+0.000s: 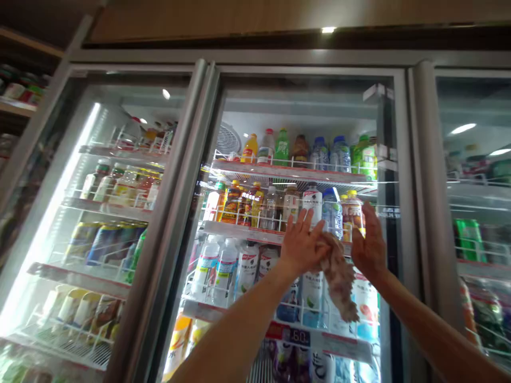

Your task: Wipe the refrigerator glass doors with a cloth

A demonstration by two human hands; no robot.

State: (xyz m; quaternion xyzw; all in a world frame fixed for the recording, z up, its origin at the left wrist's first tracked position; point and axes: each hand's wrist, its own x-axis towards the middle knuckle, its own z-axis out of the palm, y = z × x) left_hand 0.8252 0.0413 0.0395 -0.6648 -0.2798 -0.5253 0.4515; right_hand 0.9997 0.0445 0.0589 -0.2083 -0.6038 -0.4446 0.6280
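My left hand (301, 243) is raised before the middle glass door (297, 122) of a drinks fridge, its fingers spread. A crumpled, pale brownish cloth (339, 282) hangs down from its thumb side, seemingly caught between thumb and palm. To the right, my right hand (370, 242) is up near the same door's right side, fingers stretched upward and slightly blurred, with nothing visible in it. Whether either hand touches the glass, I cannot tell. Behind the glass stand rows of bottles, among them a green bottle (281, 147) and white-labelled bottles (247, 268).
A metal door frame (429, 159) runs along the right, beside another glass door. On the left, a further door (120, 101) covers shelves of bottles and cans (104, 244). A small lit display (300, 336) sits on a lower shelf edge. Wooden panelling (239, 21) lies above.
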